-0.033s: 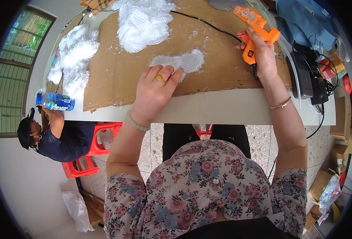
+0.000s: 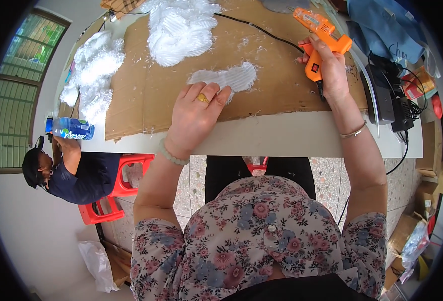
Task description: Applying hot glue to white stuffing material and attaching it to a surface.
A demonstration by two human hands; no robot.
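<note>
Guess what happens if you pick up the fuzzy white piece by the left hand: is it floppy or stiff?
The white piece is probably floppy, since it looks thin and lies flat on the cardboard. Its fluffy fibres suggest it's light. It might shed, because wisps stick out along its edge.

The orange, pistol-shaped plastic glue gun (image 2: 327,38) looks hard and smooth, with a slight shine. Against it, the flat brown cardboard sheet (image 2: 276,88) is plainly matt, rough along its near edge, where the white tabletop (image 2: 281,133) shows smooth. The small, ridged white fibre piece (image 2: 236,78) near that edge looks soft and frayed; the large white fibre heap (image 2: 181,37) toward the far edge is fluffy, almost silky. At the tabletop's near left corner, I see a glossy, clear-blue plastic bottle (image 2: 76,129).
</note>
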